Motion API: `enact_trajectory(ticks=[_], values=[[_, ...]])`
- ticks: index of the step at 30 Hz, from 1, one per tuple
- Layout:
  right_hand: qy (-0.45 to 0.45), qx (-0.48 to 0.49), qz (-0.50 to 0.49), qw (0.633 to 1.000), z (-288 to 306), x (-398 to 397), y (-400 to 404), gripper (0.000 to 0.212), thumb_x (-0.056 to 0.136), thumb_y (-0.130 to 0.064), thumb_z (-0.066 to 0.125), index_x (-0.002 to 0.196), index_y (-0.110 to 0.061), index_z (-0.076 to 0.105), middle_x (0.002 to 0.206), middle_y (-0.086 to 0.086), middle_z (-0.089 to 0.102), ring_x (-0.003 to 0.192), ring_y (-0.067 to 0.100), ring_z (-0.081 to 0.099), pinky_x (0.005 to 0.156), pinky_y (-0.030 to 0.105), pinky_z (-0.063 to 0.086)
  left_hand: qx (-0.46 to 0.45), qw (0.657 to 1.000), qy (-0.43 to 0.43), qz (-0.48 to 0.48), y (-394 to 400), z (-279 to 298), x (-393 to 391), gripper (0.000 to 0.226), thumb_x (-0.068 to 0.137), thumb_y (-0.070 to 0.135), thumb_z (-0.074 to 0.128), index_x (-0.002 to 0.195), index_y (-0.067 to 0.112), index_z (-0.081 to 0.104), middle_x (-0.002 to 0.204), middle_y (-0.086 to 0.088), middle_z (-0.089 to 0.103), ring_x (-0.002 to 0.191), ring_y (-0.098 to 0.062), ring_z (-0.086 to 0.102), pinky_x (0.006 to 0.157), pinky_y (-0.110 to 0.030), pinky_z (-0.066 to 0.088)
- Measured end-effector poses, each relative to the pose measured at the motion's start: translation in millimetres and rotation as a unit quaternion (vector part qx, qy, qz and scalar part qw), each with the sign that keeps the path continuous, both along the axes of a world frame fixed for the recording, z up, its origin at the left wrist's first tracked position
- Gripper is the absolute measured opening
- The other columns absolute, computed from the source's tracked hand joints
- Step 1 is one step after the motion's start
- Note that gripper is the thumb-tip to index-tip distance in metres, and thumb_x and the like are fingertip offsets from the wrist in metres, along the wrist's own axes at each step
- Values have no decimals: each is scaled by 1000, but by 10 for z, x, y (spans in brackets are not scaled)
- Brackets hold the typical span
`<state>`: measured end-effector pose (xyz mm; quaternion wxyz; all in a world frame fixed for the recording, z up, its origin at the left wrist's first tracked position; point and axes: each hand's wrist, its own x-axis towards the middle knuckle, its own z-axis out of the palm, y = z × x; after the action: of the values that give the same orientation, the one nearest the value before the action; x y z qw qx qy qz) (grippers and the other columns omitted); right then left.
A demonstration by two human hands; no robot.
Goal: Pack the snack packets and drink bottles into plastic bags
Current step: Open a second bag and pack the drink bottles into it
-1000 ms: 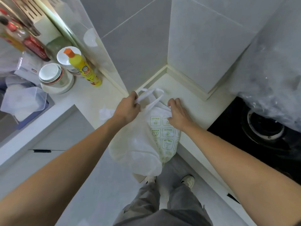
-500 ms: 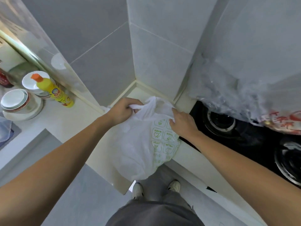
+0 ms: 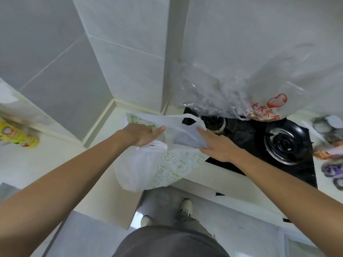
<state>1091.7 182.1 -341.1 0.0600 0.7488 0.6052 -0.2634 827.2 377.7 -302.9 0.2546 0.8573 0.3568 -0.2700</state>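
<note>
A white plastic bag (image 3: 148,171) with green print hangs over the front edge of the pale counter (image 3: 61,158), beside the stove. Its thin mouth and handle (image 3: 178,123) are lifted and stretched between my hands. My left hand (image 3: 141,135) holds the left side of the mouth, thumb on top and fingers tucked under the plastic. My right hand (image 3: 219,145) lies with straight fingers against the right side of the mouth, over the stove's corner. Blurred snack packets (image 3: 332,170) lie on the counter at the far right.
A black gas stove (image 3: 259,145) with two burners sits right of the bag. A clear plastic sheet (image 3: 241,93) with red print hangs over it. A yellow bottle (image 3: 16,136) stands at the far left. Tiled walls form the corner behind.
The view swung right, bringing the stove and snack packets into sight. Both hands loosened their bunched grip on the handles and spread the bag's mouth apart; the right fingers straightened.
</note>
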Motion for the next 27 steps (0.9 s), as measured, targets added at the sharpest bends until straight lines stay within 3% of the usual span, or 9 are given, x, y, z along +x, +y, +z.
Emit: enact_trajectory(ticks=[3,5,8,12,16,19,23,25,27], values=[[-71,-21,33,997,-86,26,-82,67,107,-32,39,165,-36,4,170,1,23,124,41,58,94,45,48,115,985,89,-93,-156,-99,22,91,92,80,0,76,18,64,78,0,64,79,-18,62,78,-32,43],[-134,-25,57,989,-114,-22,-65,66,104,-20,42,162,-37,15,151,5,46,96,36,65,70,41,46,166,967,141,-132,-235,-169,-12,84,95,78,7,85,20,68,78,2,59,80,-17,59,74,-30,43],[-186,-38,110,976,-160,-130,-14,46,103,-21,46,148,-26,38,122,6,58,76,27,58,60,37,42,205,949,193,-143,-295,-313,-103,77,97,76,17,116,22,68,108,-2,61,113,-24,56,90,-38,43],[-170,77,230,955,-403,-252,79,53,89,-8,65,138,-18,51,130,2,48,103,24,51,70,34,43,250,946,159,-128,-402,-409,-215,58,103,60,25,124,24,66,136,-7,53,130,-29,41,103,-48,35],[-102,155,357,915,-625,-388,223,71,72,10,71,137,-14,57,134,0,56,117,25,52,89,38,49,257,957,-38,-129,-599,-401,-326,37,103,36,32,118,21,62,105,-4,65,109,-29,53,92,-44,37],[-74,146,408,898,-762,-426,346,72,66,11,76,133,-12,63,132,1,63,127,28,54,104,45,47,146,982,-79,-90,-783,-494,-328,45,105,48,24,128,26,57,106,-4,70,116,-29,55,99,-44,34],[-135,72,442,884,-826,-347,442,54,82,-9,74,135,-15,63,132,3,65,143,33,45,124,54,19,50,997,7,-57,-914,-698,-303,62,103,62,16,151,32,41,146,-3,56,147,-28,33,121,-51,17],[-200,20,433,879,-795,-271,447,37,98,-32,59,131,-16,65,130,0,65,148,32,35,127,56,3,30,999,10,-29,-918,-753,-345,58,104,59,15,141,33,52,137,-2,61,141,-26,39,114,-49,31],[-257,-24,419,870,-738,-165,420,43,102,-47,44,120,-17,69,121,-4,67,144,30,35,126,56,-2,25,1000,4,-9,-898,-783,-397,59,105,54,17,112,25,67,112,-2,68,120,-22,54,96,-42,46]])
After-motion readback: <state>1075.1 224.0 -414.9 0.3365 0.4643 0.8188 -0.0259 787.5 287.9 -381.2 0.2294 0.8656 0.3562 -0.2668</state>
